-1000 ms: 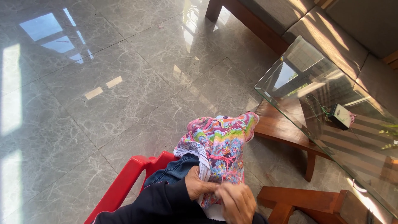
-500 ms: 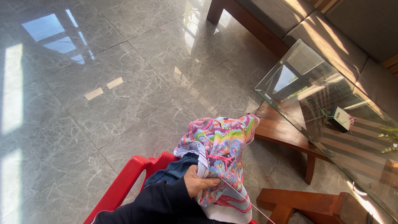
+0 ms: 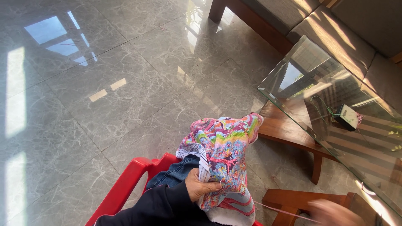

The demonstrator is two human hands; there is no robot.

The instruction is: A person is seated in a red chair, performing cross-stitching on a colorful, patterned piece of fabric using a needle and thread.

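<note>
A multicoloured embroidered cloth (image 3: 224,155) with a white edge lies bunched over my lap. My left hand (image 3: 200,185), in a dark sleeve, grips its left edge near the middle. My right hand (image 3: 335,213) is blurred at the lower right, away from the cloth. A thin pink thread (image 3: 284,211) runs taut from the cloth to that hand, which pinches its end. The needle is too small to see.
I sit on a red plastic chair (image 3: 130,184) on a grey marble floor (image 3: 104,92). A glass-topped wooden table (image 3: 310,88) stands to the right, with a small white box (image 3: 346,117) and green thread on it. A wooden sofa frame (image 3: 251,21) lies beyond.
My right hand has left the cloth and moved out to the lower right, drawing the thread taut. The left hand keeps its hold on the cloth.
</note>
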